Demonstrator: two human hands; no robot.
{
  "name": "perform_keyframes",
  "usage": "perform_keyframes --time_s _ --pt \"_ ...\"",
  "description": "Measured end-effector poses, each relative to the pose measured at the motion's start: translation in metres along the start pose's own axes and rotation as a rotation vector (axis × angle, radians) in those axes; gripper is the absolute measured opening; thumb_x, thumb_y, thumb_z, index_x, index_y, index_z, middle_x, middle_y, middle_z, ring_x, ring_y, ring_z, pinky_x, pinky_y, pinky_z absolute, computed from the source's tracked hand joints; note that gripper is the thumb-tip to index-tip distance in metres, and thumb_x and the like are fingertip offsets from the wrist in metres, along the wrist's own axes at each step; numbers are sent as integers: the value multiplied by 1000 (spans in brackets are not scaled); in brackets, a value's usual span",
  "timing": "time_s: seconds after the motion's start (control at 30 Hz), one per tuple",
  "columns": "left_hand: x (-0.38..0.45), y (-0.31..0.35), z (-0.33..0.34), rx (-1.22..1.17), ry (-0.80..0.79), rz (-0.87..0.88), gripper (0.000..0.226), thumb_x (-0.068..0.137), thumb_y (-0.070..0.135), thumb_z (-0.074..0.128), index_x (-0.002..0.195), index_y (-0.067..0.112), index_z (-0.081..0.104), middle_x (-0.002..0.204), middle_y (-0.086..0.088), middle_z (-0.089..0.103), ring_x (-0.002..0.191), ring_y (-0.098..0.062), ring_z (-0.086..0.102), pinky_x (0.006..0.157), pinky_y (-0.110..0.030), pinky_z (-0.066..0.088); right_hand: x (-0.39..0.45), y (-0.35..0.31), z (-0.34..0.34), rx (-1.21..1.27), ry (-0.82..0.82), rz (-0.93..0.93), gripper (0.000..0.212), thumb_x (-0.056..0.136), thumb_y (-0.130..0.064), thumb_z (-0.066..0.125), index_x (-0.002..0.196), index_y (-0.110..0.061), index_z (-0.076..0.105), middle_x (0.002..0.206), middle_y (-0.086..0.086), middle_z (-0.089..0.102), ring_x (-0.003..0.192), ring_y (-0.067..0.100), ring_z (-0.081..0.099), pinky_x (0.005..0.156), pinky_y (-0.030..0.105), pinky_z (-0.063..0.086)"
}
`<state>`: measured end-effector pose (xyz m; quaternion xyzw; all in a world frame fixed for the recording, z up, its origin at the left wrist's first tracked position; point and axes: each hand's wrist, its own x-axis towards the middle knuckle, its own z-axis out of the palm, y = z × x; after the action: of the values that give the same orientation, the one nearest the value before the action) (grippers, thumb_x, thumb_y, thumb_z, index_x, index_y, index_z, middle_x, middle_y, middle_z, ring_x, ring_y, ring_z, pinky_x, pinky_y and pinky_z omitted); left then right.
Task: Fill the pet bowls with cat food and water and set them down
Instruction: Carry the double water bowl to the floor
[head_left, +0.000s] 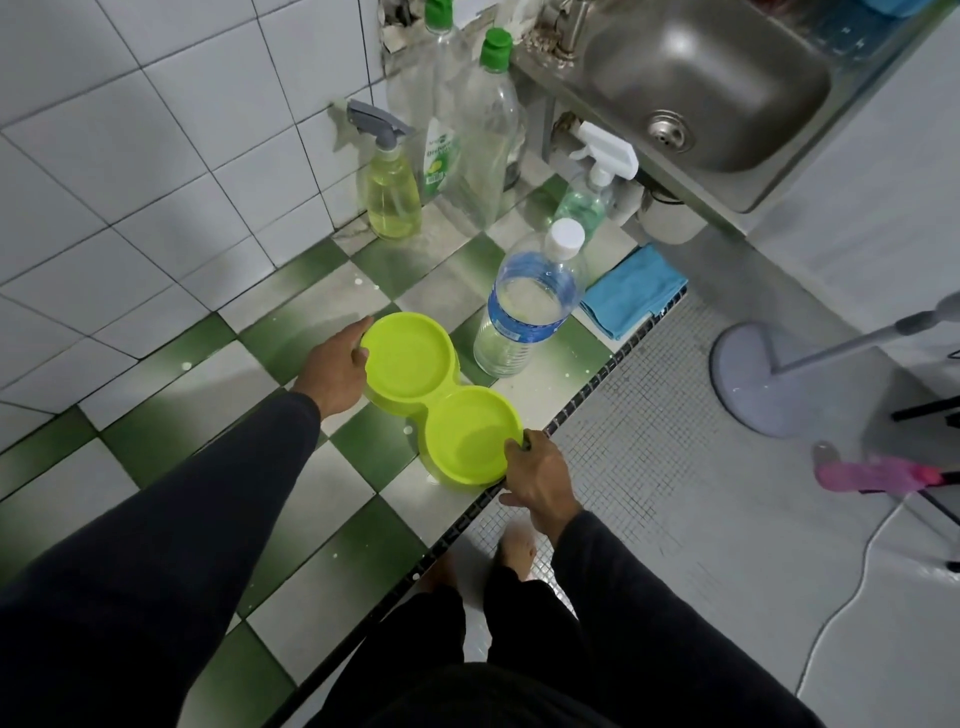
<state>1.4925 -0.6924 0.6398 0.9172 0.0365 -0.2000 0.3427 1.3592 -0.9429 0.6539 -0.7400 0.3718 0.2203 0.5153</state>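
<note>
Stood at a green-and-white checkered tiled counter (171, 395), backed by a white tiled wall (130, 156) along its far edge. Saw a stainless steel sink (727, 88) past the counter's far right corner, both of them above a grey mosaic floor (649, 493). Noted a round white fan base (763, 379) on that floor, with a pink brush (872, 475) lying near it.

Found a lime-green double pet bowl (441, 397) sitting on the counter at its right front edge, both wells empty, one well farther in and the other right at the lip. Gripped the far well's rim with the left hand (335, 369), thumb over the top and fingers curled down the outer side. Pinched the near well's rim with the right hand (537, 478), fingers curled around the edge where the bowl met the counter's lip. Wore dark long sleeves on both arms.

Spotted a clear water bottle (524, 306) with a white cap and blue label just beside the bowl's far well, toward the right edge. Saw a folded blue cloth (631, 291) past it at the right edge. Counted along the far edge two tall clear bottles with green caps (485, 135), a yellow-filled spray bottle (392, 192) with a grey trigger, and a white-triggered spray bottle (592, 192) nearer the sink.
</note>
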Motion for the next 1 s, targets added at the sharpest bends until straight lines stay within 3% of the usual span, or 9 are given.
perform_keyframes --time_s 0.27,0.4,0.5,0.7,0.8,0.93,1.0 --pt "5 0 0 -37 11 -2 51 107 2 44 156 17 43 154 -9 51 141 -30 48 115 -37 36 4 0 0 -25 10 -30 19 102 -20 48 111 -6 58 106 22 61 88 41 68 69 61 60" --pt "5 2 0 -60 17 -15 49 107 4 44 154 17 46 151 -9 54 137 -30 51 114 -40 38 -1 -3 -2 33 -1 -12 15 103 -14 46 112 -7 56 97 13 59 79 35 66 70 64 58" --pt "4 1 -1 -84 20 -23 46 107 5 45 151 18 49 145 -10 58 132 -31 54 113 -43 43 -5 -5 -2 53 -7 -6 15 104 -14 46 112 -7 56 96 12 59 89 43 69 71 63 59" --pt "-4 3 -5 -132 78 -27 35 106 7 47 139 13 58 133 -11 65 122 -30 59 106 -42 47 0 3 -3 15 -15 -72 11 104 -19 48 108 -15 57 109 11 60 83 22 66 65 54 62" --pt "-10 5 -6 -153 123 -2 25 106 10 49 127 12 61 123 -9 67 115 -30 61 103 -44 50 3 7 -4 24 21 -103 17 102 -26 49 108 -16 60 102 8 64 79 21 66 67 57 60" --pt "-20 4 -9 -190 200 10 8 105 14 51 108 17 57 112 -9 64 106 -30 61 95 -48 52 -1 6 -9 -14 53 -141 32 101 -35 50 126 -18 61 108 -5 61 107 30 64 86 57 57" --pt "-29 5 -10 -238 230 5 7 105 14 50 103 11 56 105 -8 62 100 -29 60 90 -46 51 -4 5 -12 -18 44 -191 30 104 -33 50 130 -20 59 113 -6 57 110 29 62 86 55 58"
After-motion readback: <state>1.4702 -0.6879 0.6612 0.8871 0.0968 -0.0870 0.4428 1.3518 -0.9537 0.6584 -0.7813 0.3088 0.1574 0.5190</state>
